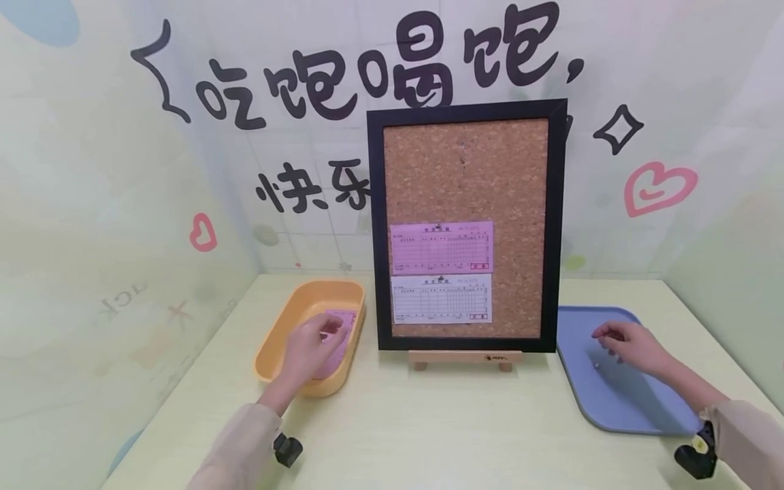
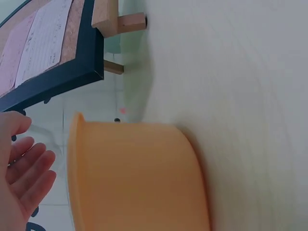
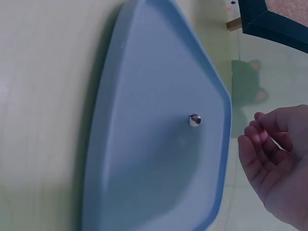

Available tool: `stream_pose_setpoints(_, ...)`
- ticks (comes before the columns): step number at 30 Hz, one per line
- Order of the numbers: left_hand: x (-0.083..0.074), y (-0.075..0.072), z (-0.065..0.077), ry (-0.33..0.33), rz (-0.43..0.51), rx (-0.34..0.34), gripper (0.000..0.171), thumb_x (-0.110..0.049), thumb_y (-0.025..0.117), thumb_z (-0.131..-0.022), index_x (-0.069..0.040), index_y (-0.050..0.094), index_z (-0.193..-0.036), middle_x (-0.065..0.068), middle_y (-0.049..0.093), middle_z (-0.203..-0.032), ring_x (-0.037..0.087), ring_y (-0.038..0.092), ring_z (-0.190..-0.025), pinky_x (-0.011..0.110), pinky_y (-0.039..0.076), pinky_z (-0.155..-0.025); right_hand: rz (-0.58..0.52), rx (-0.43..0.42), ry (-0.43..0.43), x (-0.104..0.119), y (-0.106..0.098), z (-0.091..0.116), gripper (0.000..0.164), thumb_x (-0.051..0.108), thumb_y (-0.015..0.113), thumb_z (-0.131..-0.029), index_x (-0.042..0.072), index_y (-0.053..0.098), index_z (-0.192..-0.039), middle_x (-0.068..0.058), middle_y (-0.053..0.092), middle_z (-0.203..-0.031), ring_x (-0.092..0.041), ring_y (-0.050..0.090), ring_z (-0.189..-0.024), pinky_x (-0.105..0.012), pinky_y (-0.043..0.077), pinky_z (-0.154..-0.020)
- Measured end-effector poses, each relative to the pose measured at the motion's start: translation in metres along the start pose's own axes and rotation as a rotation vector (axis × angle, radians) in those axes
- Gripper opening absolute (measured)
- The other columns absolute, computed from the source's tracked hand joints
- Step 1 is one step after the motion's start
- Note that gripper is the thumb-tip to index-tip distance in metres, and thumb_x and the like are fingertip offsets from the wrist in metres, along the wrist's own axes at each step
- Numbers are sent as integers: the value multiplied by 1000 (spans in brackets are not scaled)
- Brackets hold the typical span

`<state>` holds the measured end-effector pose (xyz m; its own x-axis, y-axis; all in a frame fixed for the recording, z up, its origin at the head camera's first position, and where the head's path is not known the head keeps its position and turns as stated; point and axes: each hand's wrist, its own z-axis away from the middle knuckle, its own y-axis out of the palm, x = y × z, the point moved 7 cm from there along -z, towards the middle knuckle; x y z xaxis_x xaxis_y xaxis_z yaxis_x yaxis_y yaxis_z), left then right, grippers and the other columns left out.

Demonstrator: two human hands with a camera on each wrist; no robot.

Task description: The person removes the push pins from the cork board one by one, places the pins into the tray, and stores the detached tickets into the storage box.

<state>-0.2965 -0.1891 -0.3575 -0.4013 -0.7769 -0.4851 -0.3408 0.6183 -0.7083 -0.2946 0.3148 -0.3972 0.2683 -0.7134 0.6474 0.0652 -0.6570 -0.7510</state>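
Observation:
My left hand (image 1: 308,347) hovers over the orange tray (image 1: 306,299), its fingers loosely bent and nothing between them in the left wrist view. Inside that tray lies a pink printed slip (image 1: 331,365), partly covered by the hand. Above the blue tray (image 1: 578,361) is my right hand (image 1: 633,347), fingers loosely curled, with nothing visible in them. A small shiny metallic piece (image 3: 195,120) lies on the blue tray. Between the hands stands a black-framed cork board (image 1: 465,177). A pink slip (image 1: 429,250) and, below it, a white slip (image 1: 422,303) are fixed there, each with a small dark fastener at its top.
The board rests on a small wooden easel (image 1: 465,356) on the pale table (image 1: 441,429). Behind it is a printed wall (image 1: 294,238) with large black characters. Black wrist cameras sit at both cuffs.

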Motion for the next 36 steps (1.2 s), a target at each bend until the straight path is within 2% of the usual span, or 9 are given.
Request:
stream_pose_setpoints(5, -12, 3, -9, 14, 18, -70, 18, -22, 67, -81, -7, 66, -91, 5, 68, -85, 18, 65, -76, 35, 53, -69, 15, -5, -9, 5, -7, -4, 17, 0, 48, -89, -11, 58, -97, -12, 60, -78, -10, 52, -62, -25, 47, -49)
stream_pose_setpoints(12, -24, 5, -15, -81, 83, -119, 24, -24, 67, -81, -9, 66, -99, 7, 69, -94, 21, 65, -84, 36, 51, -73, 51, -20, -18, 16, -18, -12, 18, 3, 48, -91, -9, 59, -98, -12, 61, -80, -7, 52, -63, -24, 48, -50)
stream_pose_setpoints(18, -36, 10, -24, -28, 161, -154, 35, -15, 71, -77, -3, 61, -108, 15, 65, -102, 27, 64, -87, 35, 54, -72, 71, -38, -24, 29, -30, -19, 17, 5, 50, -91, -8, 59, -97, -7, 62, -77, -5, 51, -61, -24, 48, -50)
stream_pose_setpoints(21, -40, 13, -30, -32, 200, -145, 41, -13, 70, -78, -2, 57, -114, 16, 62, -107, 28, 62, -93, 35, 53, -75, 83, -44, -25, 36, -36, -23, 18, 6, 50, -91, -8, 58, -97, -7, 62, -77, -6, 51, -62, -24, 48, -50)
stream_pose_setpoints(24, -42, 15, -37, -91, 249, -110, 46, -18, 68, -81, -7, 52, -122, 12, 57, -117, 26, 58, -102, 35, 50, -82, 93, -53, -30, 43, -41, -27, 18, 8, 51, -90, -7, 59, -97, -7, 61, -76, -7, 50, -61, -24, 48, -51)
stream_pose_setpoints(27, -43, 14, -45, -132, 296, -119, 49, -21, 67, -82, -9, 49, -125, 9, 53, -124, 24, 55, -108, 35, 48, -88, 85, -55, -44, 53, -45, -33, 19, 9, 51, -91, -7, 59, -98, -10, 62, -78, -7, 51, -61, -24, 49, -51)
stream_pose_setpoints(29, -46, 13, -51, -116, 321, -154, 50, -20, 68, -81, -8, 49, -126, 10, 53, -125, 24, 55, -108, 36, 47, -88, 79, -63, -50, 60, -49, -38, 20, 9, 51, -91, -8, 59, -99, -12, 63, -80, -7, 52, -62, -25, 49, -51)
stream_pose_setpoints(32, -52, 11, -60, -40, 333, -209, 50, -14, 68, -80, -1, 49, -124, 15, 53, -124, 28, 55, -107, 38, 48, -87, 72, -79, -56, 72, -56, -43, 21, 10, 50, -92, -8, 58, -100, -15, 64, -84, -6, 53, -64, -25, 49, -52)
stream_pose_setpoints(36, -58, 14, -73, 30, 334, -232, 50, -9, 68, -79, 2, 48, -124, 16, 52, -125, 30, 54, -108, 39, 48, -86, 75, -103, -77, 90, -65, -51, 21, 10, 50, -92, -7, 58, -100, -15, 63, -84, -6, 53, -63, -24, 50, -53)
